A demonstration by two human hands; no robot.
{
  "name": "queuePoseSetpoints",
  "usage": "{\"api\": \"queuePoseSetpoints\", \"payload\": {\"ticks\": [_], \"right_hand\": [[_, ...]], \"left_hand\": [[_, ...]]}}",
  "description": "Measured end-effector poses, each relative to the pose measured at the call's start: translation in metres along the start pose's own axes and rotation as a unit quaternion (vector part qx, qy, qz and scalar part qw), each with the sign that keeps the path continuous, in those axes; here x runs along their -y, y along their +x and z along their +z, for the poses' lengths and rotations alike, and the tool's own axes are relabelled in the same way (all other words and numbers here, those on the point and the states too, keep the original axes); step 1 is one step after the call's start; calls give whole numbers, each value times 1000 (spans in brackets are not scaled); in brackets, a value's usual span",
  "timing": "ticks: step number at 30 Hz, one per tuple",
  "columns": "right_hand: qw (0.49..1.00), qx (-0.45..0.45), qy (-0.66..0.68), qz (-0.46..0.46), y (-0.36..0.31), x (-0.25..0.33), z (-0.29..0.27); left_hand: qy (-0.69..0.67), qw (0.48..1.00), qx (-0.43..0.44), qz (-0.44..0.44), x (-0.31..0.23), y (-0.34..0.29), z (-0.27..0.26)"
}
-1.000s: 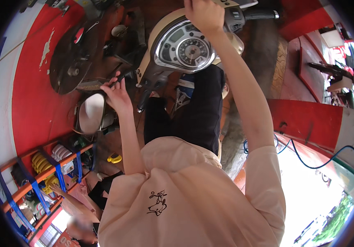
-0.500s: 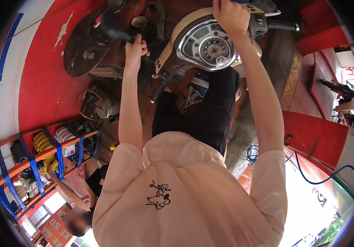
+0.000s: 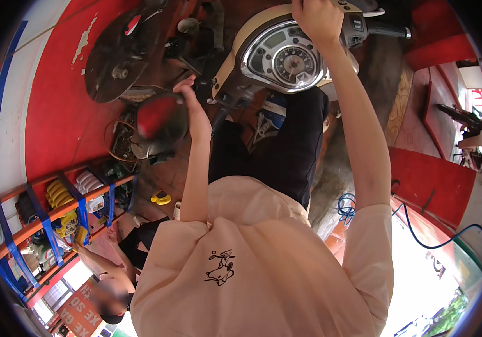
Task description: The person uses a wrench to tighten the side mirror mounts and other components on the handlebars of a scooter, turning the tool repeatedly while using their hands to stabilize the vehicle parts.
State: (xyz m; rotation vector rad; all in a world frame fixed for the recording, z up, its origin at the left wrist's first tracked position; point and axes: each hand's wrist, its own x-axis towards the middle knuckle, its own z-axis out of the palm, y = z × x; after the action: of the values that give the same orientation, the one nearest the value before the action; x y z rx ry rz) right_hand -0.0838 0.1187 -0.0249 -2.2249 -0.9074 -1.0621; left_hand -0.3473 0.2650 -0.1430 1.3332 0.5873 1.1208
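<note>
A cream scooter's instrument cluster point(image 3: 293, 63) sits in front of me, ringed with chrome. My right hand point(image 3: 318, 22) is closed over the far edge of the cream handlebar cover point(image 3: 245, 35), its fingertips partly cut off by the picture's upper edge. To the left of the handlebar, my left hand point(image 3: 188, 91) has its fingers pressed together at the edge of a round rear-view mirror point(image 3: 161, 124). The mirror is blurred and reflects red; where its stem ends is hard to make out. The right handlebar grip point(image 3: 389, 32) is bare.
A dark scooter part with a round disc point(image 3: 118, 73) stands at the far left by the red wall point(image 3: 56, 73). An orange and blue rack point(image 3: 44, 224) holds bottles at the left, with another person point(image 3: 112, 300) near it. A blue hose point(image 3: 432, 244) hangs at right.
The mirror has swung from the far left toward me, and my left hand has turned and come nearer with it. My right hand stays on the handlebar cover.
</note>
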Motion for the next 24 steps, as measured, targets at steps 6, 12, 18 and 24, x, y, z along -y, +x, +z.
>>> {"api": "queuePoseSetpoints", "payload": {"ticks": [6, 12, 18, 24], "right_hand": [[1000, -3, 2, -5, -2, -4, 1], [1000, 1, 5, 12, -2, -1, 0], [1000, 9, 1, -1, -2, -2, 1], [1000, 17, -12, 2, -3, -2, 3]], "left_hand": [[-199, 977, -42, -68, 20, 13, -18], [-179, 971, -101, -118, 32, 59, 4], [74, 988, 54, -122, 32, 100, 18], [98, 968, 178, -149, 2, 100, 31]]}}
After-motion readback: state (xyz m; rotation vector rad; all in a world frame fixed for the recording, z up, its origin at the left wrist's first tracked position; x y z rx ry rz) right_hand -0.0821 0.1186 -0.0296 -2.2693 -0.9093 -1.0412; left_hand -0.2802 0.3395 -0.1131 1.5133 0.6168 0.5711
